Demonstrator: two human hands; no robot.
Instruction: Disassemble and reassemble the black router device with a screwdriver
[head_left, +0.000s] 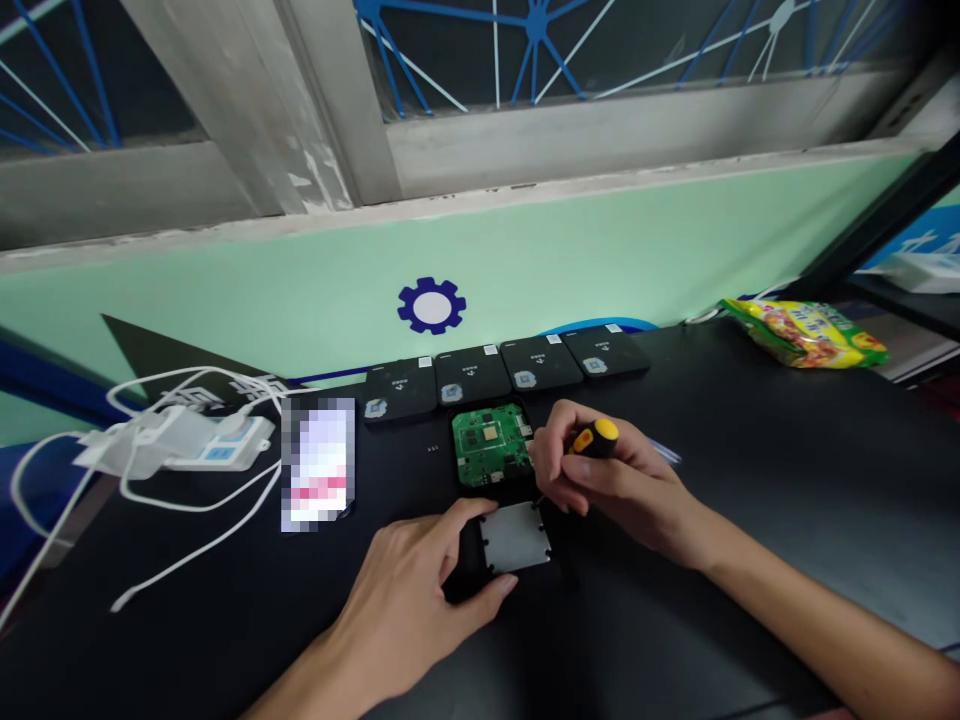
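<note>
My left hand (420, 590) grips the left side of a black case with a silver metal plate (516, 538), thumb at its near edge and fingers at its far edge. My right hand (615, 480) is closed around a yellow and black screwdriver (595, 439), just beyond the plate's right corner; the tool's tip is hard to make out. Directly behind the plate lies an open black case holding a green circuit board (491, 445), close to my right fingertips.
Several black boxes (472, 376) stand in a row along the wall. On the left are a phone (318, 465) and a white power strip (225, 446) with tangled cables. A yellow-green snack bag (814, 335) lies at the back right, and thin pale sticks (664, 452) lie behind my right hand.
</note>
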